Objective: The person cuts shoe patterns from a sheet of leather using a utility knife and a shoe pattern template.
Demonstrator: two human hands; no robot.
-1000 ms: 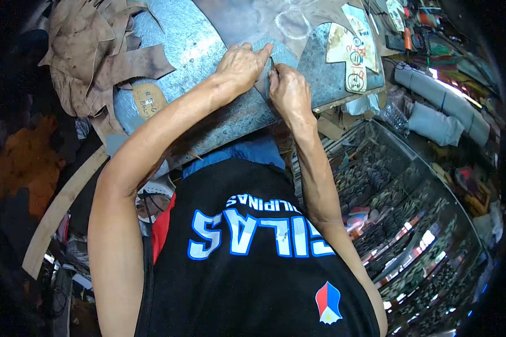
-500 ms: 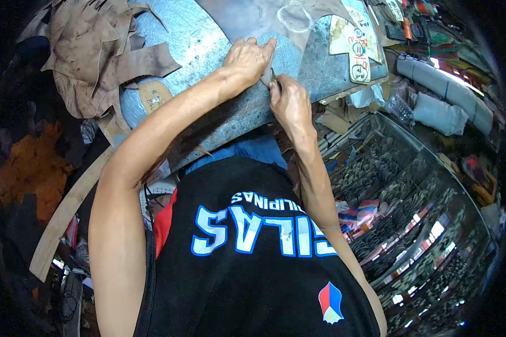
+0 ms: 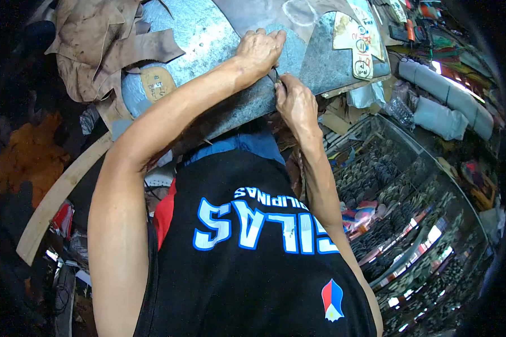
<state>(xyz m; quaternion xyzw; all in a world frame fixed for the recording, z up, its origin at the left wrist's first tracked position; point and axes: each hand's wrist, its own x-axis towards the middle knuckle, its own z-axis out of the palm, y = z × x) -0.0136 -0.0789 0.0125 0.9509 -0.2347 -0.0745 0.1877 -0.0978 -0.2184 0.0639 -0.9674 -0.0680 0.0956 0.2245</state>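
Note:
My left hand [image 3: 260, 53] is closed, knuckles up and fingers bent, low over the grey metal-topped board [image 3: 208, 42]. Whatever lies under its fingers is hidden from me. Just below and to the right, my right hand [image 3: 297, 101] is wrapped round a thin dark-bladed knife [image 3: 275, 76], whose tip points up toward the left hand. Beyond both hands a large brown leather piece [image 3: 258, 14] with a chalked ring lies on the board.
Brown leather scraps [image 3: 90, 45] heap over the board's left end, beside a tan marked pattern [image 3: 157, 83]. White lettered patterns [image 3: 354, 36] lie at the right. A glass-topped case [image 3: 410, 202] stands right of my body; wrapped rolls [image 3: 441, 115] sit behind it.
Both hands have shifted slightly right in view, as the view itself moved a little. A pale strip seen by the left hand earlier is now mostly hidden. The knife stays in the right hand.

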